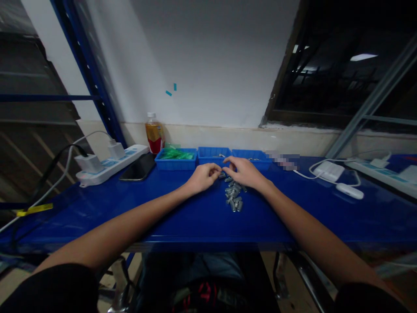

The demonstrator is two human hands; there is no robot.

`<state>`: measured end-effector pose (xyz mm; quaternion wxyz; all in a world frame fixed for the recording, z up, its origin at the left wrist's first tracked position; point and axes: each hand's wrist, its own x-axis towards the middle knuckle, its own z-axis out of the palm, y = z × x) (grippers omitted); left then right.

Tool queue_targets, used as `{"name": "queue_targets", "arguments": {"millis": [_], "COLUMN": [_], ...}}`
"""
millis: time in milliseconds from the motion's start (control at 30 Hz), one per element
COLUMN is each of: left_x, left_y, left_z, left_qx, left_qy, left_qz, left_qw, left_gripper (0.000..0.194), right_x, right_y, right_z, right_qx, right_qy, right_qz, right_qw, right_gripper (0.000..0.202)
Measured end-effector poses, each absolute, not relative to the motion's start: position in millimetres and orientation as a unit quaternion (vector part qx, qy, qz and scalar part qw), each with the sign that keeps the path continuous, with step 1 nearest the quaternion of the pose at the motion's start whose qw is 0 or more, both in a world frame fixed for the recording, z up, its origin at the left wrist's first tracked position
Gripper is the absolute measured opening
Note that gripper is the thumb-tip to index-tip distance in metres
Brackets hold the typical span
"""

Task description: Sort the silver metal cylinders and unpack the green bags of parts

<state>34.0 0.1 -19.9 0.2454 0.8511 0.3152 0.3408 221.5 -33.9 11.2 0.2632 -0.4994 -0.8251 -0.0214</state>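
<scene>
My left hand (203, 177) is closed in a pinch above the blue tabletop, thumb against fingers. Facing it, my right hand (245, 172) has curled fingers whose tips almost meet those of the left. Whatever sits between the fingertips is too small to make out. Under and in front of the right hand lies a loose heap of small silver metal cylinders (233, 191). Just behind the hands stands the middle blue bin (208, 152), with a few small metal pieces in it. The right blue bin (265, 163) also holds small pieces, partly hidden by my right hand.
The left blue bin (176, 164) holds green plastic pieces. A drink bottle (154, 134), a black phone (138, 168) and a power strip (94, 177) are on the left. White chargers (329, 171) with cables lie right, by another power strip (391, 176). A wall rises behind.
</scene>
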Motion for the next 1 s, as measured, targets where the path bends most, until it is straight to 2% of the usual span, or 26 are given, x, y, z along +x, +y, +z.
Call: {"name": "queue_targets", "arguments": {"millis": [67,133,233,367,467,533,633,700,767,833,1000], "left_x": [35.6,36.9,38.3,40.4,40.9,40.0,36.3,33.6,31.8,31.0,28.3], "left_y": [3.0,3.1,-0.9,-5.1,-7.3,-11.4,-22.1,-29.1,-33.0,-32.6,-22.0], "left_z": [-18.5,-17.4,-16.3,-17.1,-17.0,-14.4,-7.1,-2.5,-0.2,-0.5,-4.7], "left_qx": [0.773,0.715,0.677,0.673,0.71,0.765,0.886,0.941,0.964,0.971,0.965], "left_qy": [0.33,0.318,0.315,0.324,0.33,0.329,0.24,0.146,0.091,0.087,0.127], "left_qz": [0.393,0.428,0.447,0.432,0.409,0.372,0.277,0.219,0.182,0.166,0.166], "left_qw": [0.372,0.452,0.492,0.505,0.469,0.409,0.285,0.215,0.169,0.147,0.156], "left_gripper": [0.02,0.029,0.042,0.045,0.043,0.039,0.021,0.013,0.015,0.017,0.011], "right_x": [213.1,208.0,205.2,202.8,206.6,218.1,248.0,268.2,280.6,281.3,245.8], "right_y": [-36.7,-38.8,-40.6,-42.6,-42.1,-38.2,-28.2,-21.6,-17.3,-15.9,-23.5], "right_z": [8.9,7.5,6.7,8.8,15.4,20.5,23.2,20.7,17.1,14.6,14.6], "right_qx": [-0.479,-0.465,-0.464,-0.454,-0.46,-0.505,-0.614,-0.667,-0.697,-0.698,-0.593], "right_qy": [-0.835,-0.839,-0.832,-0.832,-0.826,-0.786,-0.677,-0.636,-0.623,-0.637,-0.744], "right_qz": [-0.036,-0.056,-0.084,-0.117,-0.137,-0.165,-0.223,-0.239,-0.233,-0.212,-0.134], "right_qw": [0.268,0.275,0.294,0.297,0.296,0.316,0.339,0.307,0.267,0.25,0.277], "right_gripper": [0.023,0.023,0.017,0.009,0.013,0.021,0.028,0.03,0.036,0.037,0.032]}}
